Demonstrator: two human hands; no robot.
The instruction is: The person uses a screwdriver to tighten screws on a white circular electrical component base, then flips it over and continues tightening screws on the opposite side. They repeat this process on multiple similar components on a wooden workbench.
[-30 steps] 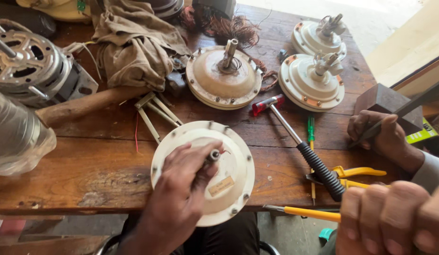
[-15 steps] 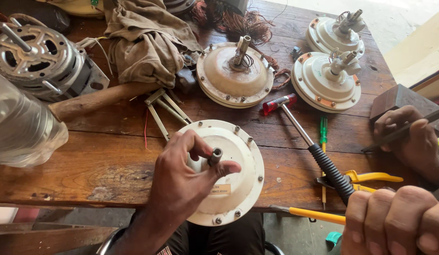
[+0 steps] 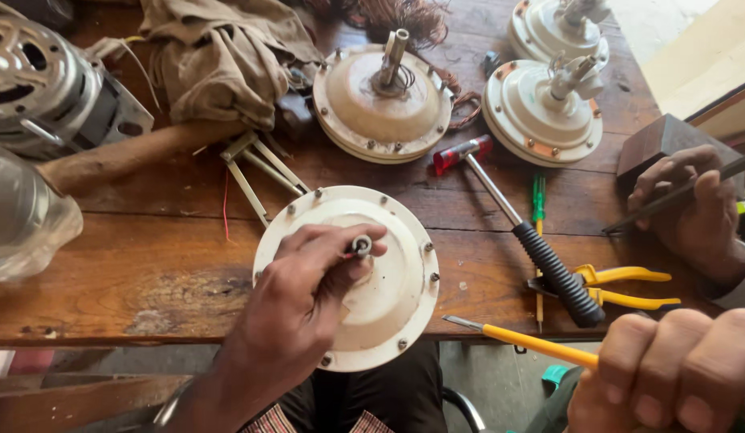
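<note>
Left hand (image 3: 308, 297) pinched round steel shaft (image 3: 361, 244) of smooth cream motor housing (image 3: 392, 281); right hand (image 3: 669, 373) clenched on yellow-handled screwdriver (image 3: 520, 339). Worn wooden table (image 3: 148, 256) beneath.

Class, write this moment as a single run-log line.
left hand: grips shaft of round white motor housing | right hand: holds yellow-handled screwdriver | hammer: on table

Left hand (image 3: 296, 309) pinches with fingertips; right hand (image 3: 669, 373) fisted.
</note>
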